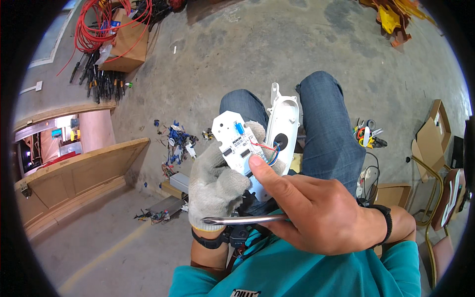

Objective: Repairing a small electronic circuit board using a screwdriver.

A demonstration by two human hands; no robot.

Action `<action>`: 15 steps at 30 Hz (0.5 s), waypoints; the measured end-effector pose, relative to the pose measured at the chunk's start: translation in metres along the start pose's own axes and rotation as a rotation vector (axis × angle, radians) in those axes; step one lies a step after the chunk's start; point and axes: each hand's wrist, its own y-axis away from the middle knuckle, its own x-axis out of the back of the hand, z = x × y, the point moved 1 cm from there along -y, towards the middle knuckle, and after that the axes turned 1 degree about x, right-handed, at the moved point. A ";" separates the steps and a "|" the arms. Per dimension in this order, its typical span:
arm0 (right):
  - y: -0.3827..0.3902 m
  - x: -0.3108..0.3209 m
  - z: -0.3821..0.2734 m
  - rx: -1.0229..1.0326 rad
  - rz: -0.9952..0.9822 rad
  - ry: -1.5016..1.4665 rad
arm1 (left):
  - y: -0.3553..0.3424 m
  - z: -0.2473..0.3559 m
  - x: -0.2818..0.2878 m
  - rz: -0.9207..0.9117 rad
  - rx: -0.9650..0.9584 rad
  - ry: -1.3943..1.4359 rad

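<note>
My left hand [213,178] wears a pale grey knit glove and is closed around a white circuit board [232,129] with small chips and a blue component. Red, blue and other thin wires [273,154] run from the board to a long white plastic housing [283,119] beside it, which stands between my knees. My bare right hand [321,213] grips a Phillips screwdriver [242,219], its shaft pointing left across my left wrist. The right index finger is stretched onto the lower part of the board. The screwdriver's handle is hidden in my palm.
Blue and black small parts [175,143] lie on the concrete floor at the left. Scissors and pliers [368,134] are beside my right knee. Upper left, red cable [96,24] hangs over a cardboard box [129,47]. A wooden door [84,178] is at the left; a chair [443,208] stands right.
</note>
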 end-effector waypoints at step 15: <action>-0.002 0.003 0.000 0.013 0.004 -0.001 | 0.007 -0.005 -0.002 0.052 0.038 0.117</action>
